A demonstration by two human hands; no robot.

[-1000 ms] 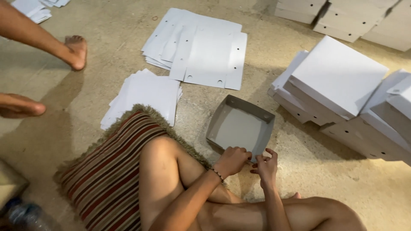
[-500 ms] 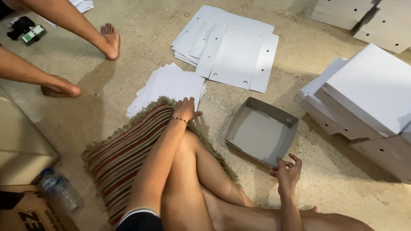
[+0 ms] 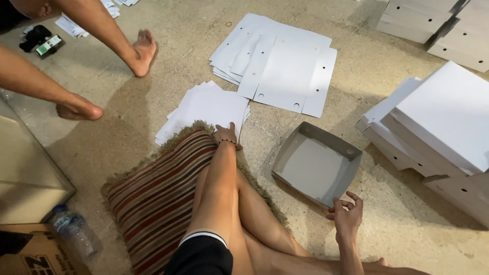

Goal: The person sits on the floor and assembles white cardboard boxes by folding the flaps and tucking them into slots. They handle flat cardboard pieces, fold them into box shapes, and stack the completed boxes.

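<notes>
White card lay everywhere on the concrete floor (image 3: 397, 234). The left hand (image 3: 226, 133) reached out over the striped cushion (image 3: 158, 198), fingers spread flat on the near edge of a small stack of flat white sheets (image 3: 206, 104) just past the cushion's far edge; it pressed on the top sheet and gripped nothing yet. The right hand (image 3: 346, 216) hovered loosely curled and empty beside the near corner of the folded grey-lined tray (image 3: 317, 163), close to it but not clearly touching. That tray sat open side up on the floor between the person's legs and the piles of finished white boxes (image 3: 443, 122) at the right.

Judging by this, one tray was formed and the step in hand was fetching a fresh sheet. The next move would call for pinching only the top sheet and sliding it clear without dragging those beneath.

Larger punched blanks (image 3: 285, 66) lay fanned farther off. Another person's bare feet (image 3: 140, 48) stood toward the far left, and a water bottle (image 3: 76, 237) lay at the near left corner.
</notes>
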